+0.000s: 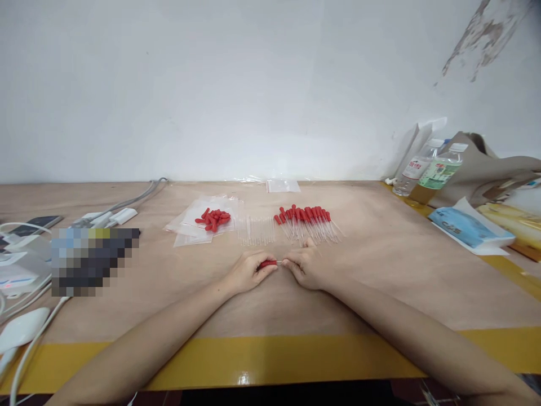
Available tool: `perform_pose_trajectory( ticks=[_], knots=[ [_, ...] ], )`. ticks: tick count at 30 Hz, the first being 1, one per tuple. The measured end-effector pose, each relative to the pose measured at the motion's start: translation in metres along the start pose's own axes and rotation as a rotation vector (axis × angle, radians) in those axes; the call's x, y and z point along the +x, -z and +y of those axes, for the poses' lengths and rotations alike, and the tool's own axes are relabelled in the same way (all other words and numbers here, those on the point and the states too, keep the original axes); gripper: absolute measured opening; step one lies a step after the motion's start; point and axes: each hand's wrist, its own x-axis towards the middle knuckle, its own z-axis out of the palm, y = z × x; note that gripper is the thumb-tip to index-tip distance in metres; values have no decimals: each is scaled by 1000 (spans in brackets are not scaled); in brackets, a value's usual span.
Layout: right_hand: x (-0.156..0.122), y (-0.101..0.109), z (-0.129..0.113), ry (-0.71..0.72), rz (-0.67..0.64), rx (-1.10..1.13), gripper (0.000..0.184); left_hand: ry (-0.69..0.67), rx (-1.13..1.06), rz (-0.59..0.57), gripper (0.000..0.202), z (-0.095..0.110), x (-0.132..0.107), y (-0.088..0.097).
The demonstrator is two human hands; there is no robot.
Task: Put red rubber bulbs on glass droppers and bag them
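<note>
My left hand is closed around a red rubber bulb. Facing it, my right hand pinches a thin clear glass tube, and only a short stretch shows between the two hands. The tube's end meets the bulb's mouth; how deep it sits inside I cannot tell. Just beyond my hands lies a row of bare glass tubes. To their right is a pile of droppers, glass tubes with red bulbs on top. Loose red bulbs are heaped on clear plastic bags at the left.
A flat plastic bag lies by the wall. Bottles, a blue tissue pack and a grey bag stand at the right. Chargers and cables, a phone and a blurred-out item crowd the left side.
</note>
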Motion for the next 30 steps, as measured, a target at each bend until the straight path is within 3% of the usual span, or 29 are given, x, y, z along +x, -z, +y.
perform_pose_trajectory(
  ticks=[8, 13, 16, 19, 22, 26, 30],
  knots=[
    [5, 2, -5, -35, -110, 105, 29, -146, 66, -15, 20, -5, 4, 2],
    [11, 18, 1, -12, -57, 239, 25, -205, 172, 121, 21, -14, 8, 16],
    [20, 28, 17, -198, 23, 237, 22, -86, 365, 293, 30, -34, 8, 33],
    [36, 33, 33, -467, 164, 168, 20, 108, 539, 450, 25, -62, 7, 48],
    [57, 28, 40, -654, 222, -14, 23, 266, 615, 516, 23, -83, 4, 57],
    [81, 10, 36, -752, 163, -259, 31, 360, 628, 532, 25, -95, 2, 58],
    [90, -4, 32, -761, 88, -309, 28, 377, 614, 512, 27, -100, 1, 57]
  ],
)
